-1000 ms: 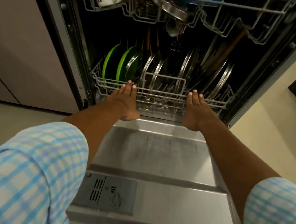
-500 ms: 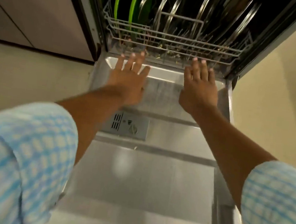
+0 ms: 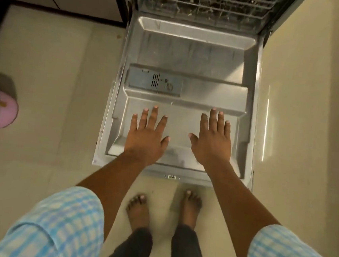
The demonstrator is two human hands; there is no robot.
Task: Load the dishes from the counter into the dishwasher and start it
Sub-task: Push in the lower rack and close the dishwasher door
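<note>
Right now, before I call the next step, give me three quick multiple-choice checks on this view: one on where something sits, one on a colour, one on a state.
1. On the open dishwasher door, the detergent dispenser sits: A. toward the person's left; B. toward the person's right; C. beside the latch.
2. The round object on the floor is partly: A. green; B. pink; C. yellow.
3. The left hand and right hand are: A. gripping a plate; B. curled into fists; C. flat-fingered, holding nothing.

Answers: 1 A, it lies in the door's left half. 2 B, its side shows pink. 3 C, the fingers of both are spread straight over the door.
</note>
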